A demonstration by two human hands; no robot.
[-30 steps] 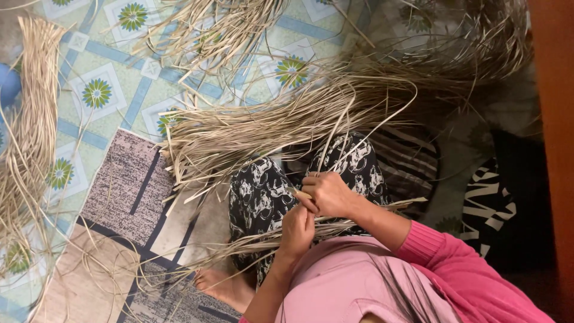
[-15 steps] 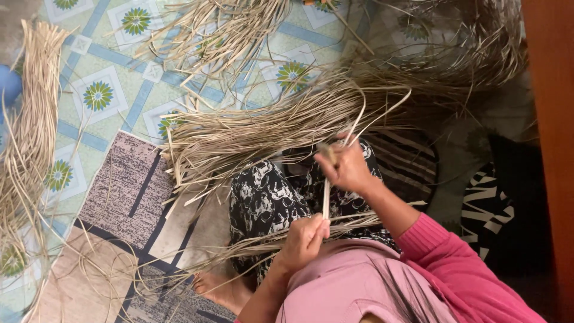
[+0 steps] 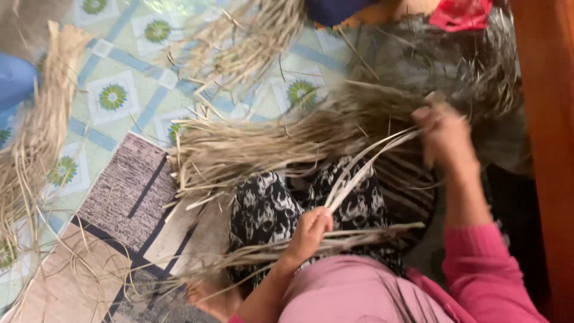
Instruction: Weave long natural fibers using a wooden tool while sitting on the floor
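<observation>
While the left hand [image 3: 309,232] is closed in a fist on the lower end of a few pale strands [image 3: 365,170], the right hand [image 3: 445,134] is raised at their far end, too blurred to tell whether its fingers pinch them or only touch. The strands run taut between the two hands, their long axis slanting from low near the lap up and to the right, so the left hand sits at the near end by the body and the right at the far one. Under the left hand a loose sheaf [image 3: 335,242] lies crosswise over the patterned trousers [image 3: 266,209]. Beyond the knees a thick bundle [image 3: 263,146] of dry strips lies across the mat [image 3: 128,191], with more heaps [image 3: 36,143] on the tiled floor [image 3: 113,98] to the left and above.
</observation>
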